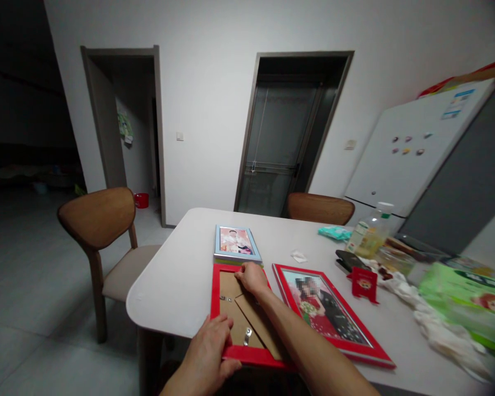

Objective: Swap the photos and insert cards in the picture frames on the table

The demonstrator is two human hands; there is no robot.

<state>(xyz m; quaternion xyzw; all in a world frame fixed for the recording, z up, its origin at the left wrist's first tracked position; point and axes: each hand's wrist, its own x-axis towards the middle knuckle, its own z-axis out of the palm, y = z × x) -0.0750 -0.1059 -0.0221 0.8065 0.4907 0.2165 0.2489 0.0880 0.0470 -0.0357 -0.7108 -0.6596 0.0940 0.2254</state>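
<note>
Red frame [215, 291], back up on the worktop [173, 280]: left hand [208, 349] pinches its seven-o'clock corner; right hand [252, 279] touches near twelve, grip unclear.

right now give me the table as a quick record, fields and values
left hand: fingers on the near left corner of the face-down red frame
right hand: fingers at that frame's far edge
beyond the frame: blue frame with a photo, face up
right of the frame: second red frame, face up
far right: bottle, green packet
chairs: two wooden-backed
</note>
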